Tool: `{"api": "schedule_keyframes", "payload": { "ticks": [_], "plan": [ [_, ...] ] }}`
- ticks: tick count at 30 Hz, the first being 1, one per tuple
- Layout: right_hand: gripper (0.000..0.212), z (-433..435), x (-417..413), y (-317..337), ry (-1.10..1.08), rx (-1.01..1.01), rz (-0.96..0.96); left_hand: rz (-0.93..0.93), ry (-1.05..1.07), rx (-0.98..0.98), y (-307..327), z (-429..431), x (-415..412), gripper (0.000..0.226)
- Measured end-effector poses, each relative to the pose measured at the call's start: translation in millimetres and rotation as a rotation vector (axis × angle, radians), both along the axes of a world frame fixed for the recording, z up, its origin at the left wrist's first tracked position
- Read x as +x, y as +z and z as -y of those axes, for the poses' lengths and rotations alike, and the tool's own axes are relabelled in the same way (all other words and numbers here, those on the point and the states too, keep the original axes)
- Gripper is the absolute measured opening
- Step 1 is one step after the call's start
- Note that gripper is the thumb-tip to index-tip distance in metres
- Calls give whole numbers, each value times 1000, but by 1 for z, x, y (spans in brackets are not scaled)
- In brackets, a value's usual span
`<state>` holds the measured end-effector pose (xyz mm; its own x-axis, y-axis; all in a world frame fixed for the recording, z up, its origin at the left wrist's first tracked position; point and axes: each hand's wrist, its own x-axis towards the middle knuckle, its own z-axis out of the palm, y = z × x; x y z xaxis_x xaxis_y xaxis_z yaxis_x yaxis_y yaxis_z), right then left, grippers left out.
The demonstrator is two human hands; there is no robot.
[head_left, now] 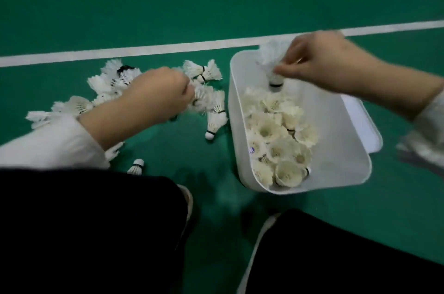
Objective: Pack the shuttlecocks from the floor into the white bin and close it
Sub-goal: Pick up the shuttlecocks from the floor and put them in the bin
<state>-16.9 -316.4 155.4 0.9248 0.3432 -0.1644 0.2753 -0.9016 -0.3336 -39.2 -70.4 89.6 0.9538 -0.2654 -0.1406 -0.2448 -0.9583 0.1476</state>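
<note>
A white bin [341, 149] stands open on the green floor at the right, with several white shuttlecocks [278, 140] packed along its left side, feathers up. My right hand [324, 63] hovers over the bin's far end and pinches one shuttlecock [272, 63], cork end down. A loose pile of shuttlecocks [113, 79] lies on the floor to the left of the bin. My left hand [156, 94] reaches into that pile, its fingers closed around a shuttlecock [204, 96] near the pile's right edge.
A white lid [365, 123] lies flat on the floor under the bin's right side. A white court line [120, 52] runs across the floor behind the pile. My dark-trousered knees [96, 233] fill the bottom of the view. One stray shuttlecock [136, 166] lies by my left knee.
</note>
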Motion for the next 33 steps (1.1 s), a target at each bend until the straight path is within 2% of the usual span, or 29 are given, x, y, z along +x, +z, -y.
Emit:
{"api": "schedule_keyframes", "payload": {
  "ticks": [4,7,13,16,19,23,26,29,33],
  "plan": [
    [27,57,-32,-16,-125,-150,-99,-17,-77,-26,13,26,-8,43],
    [28,83,-59,-52,-166,-295,-271,1,-154,-21,14,39,-10,44],
    [27,107,-70,-126,-152,-534,-493,86,-245,-76,1,55,-5,30],
    [39,108,-66,-149,-125,-549,-557,51,-233,-118,-10,65,4,31],
    [30,113,-59,-166,-82,-581,-574,42,-214,-203,-19,70,14,34],
    [36,115,-61,-188,-18,-568,-653,8,-205,-311,-25,75,22,36],
    [13,114,-67,-199,-16,-541,-614,-12,-160,-370,-28,77,25,40],
    [19,114,-63,-197,-54,-511,-664,-44,-80,-432,-32,82,28,38],
    [50,110,-52,-164,-71,-478,-841,-33,-50,-455,-33,85,28,39]
  ]
}}
